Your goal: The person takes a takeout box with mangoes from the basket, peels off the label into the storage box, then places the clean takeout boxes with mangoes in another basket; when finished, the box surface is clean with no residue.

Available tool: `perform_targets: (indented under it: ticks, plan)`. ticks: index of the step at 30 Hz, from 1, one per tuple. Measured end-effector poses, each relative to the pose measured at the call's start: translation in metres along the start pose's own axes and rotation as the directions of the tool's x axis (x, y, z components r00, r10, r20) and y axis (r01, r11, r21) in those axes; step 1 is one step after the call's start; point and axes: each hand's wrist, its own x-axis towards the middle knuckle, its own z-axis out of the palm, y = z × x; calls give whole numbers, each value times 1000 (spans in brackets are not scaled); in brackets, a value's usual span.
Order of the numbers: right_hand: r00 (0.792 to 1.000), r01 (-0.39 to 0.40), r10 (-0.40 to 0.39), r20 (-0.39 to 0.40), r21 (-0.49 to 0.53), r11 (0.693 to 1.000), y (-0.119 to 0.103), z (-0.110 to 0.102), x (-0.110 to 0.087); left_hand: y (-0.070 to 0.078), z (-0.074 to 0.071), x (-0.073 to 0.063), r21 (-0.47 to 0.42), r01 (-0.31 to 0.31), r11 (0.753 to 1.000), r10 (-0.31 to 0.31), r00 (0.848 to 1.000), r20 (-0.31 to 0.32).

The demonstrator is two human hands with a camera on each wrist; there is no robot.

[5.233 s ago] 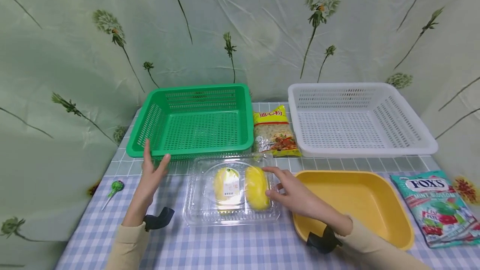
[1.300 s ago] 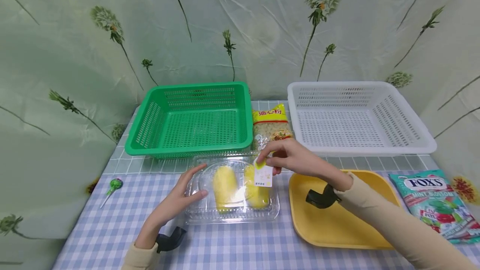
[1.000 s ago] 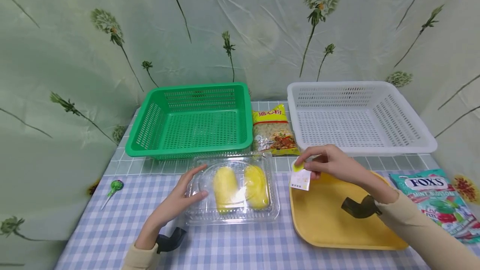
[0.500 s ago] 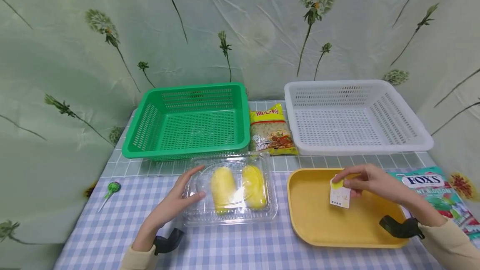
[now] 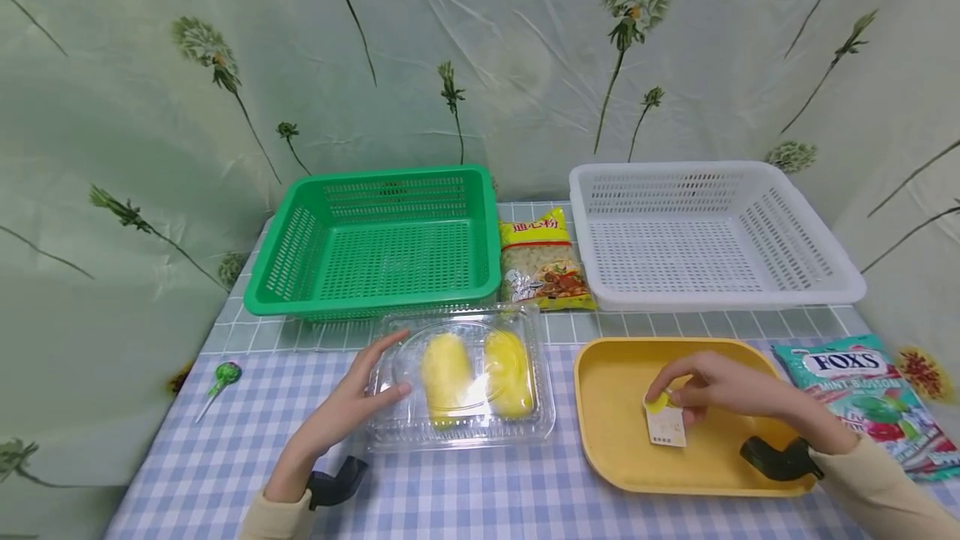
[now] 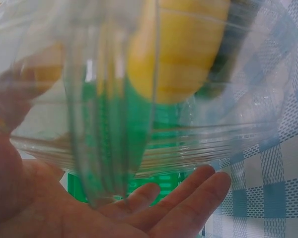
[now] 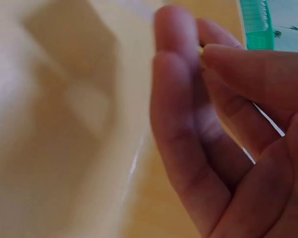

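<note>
A clear plastic clamshell box (image 5: 465,438) lies on the checked cloth with two yellow oblong pieces (image 5: 507,373) inside. At its left side is my left hand (image 5: 348,407), thumb and index finger spread over the lid. In the left wrist view, other fingers (image 6: 188,203) lie relaxed beside the box's rim. My right hand (image 5: 720,386) pinches a small white label (image 5: 666,427) with a yellow top and faint print. That label hangs low over the yellow tray (image 5: 592,448). The right wrist view shows thumb and fingertips pressed together, the label mostly hidden behind them.
Behind the box stand a green basket (image 5: 375,304) and a white basket (image 5: 727,300), with a pasta bag (image 5: 546,265) between them. A teal candy bag (image 5: 870,398) lies right of the tray. A green lollipop (image 5: 227,372) lies at far left.
The label lay on the box lid earlier; my right hand has picked it up and carried it right over the tray, lower now. My left hand moved right from beside the green basket to the box.
</note>
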Motion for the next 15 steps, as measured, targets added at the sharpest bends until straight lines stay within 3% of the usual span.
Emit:
perform_targets:
  ticks: [7, 12, 15]
  plan:
    - [1000, -24, 24, -7, -91, 996, 2, 4, 3, -1, 1, 0, 3, -8, 1000, 8, 1000, -2]
    - [993, -85, 62, -97, -253, 964, -5, 2, 0, 0, 1, 0, 12, -2, 1000, 3, 1000, -4]
    - [989, -72, 35, -141, -264, 962, -8, -1, -4, 1, 1, 0, 14, 1, 1000, -1, 1000, -6]
